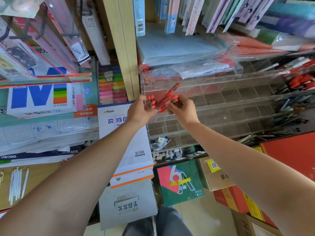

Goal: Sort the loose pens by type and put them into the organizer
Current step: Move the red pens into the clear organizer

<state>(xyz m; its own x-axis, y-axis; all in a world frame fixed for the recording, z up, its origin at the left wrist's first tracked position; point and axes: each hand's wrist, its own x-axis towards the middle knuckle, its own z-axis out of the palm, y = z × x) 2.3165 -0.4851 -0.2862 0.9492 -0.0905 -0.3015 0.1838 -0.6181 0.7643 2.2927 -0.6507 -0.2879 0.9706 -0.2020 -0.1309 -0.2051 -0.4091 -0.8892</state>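
My left hand and my right hand meet in front of the clear acrylic organizer. Between them they hold a bunch of several red pens, red caps pointing up and to the right. The left hand's fingers close on the lower red ends of the bunch. The right hand pinches the bunch from the right side. The organizer has tiered rows of small square compartments; those near the hands look bare, while those far right hold red pens and dark pens.
A wooden post stands left of the organizer. Stacked paper packs fill the left shelves. Plastic-wrapped folders lie on top of the organizer. Cardboard boxes and a red box sit on the floor below.
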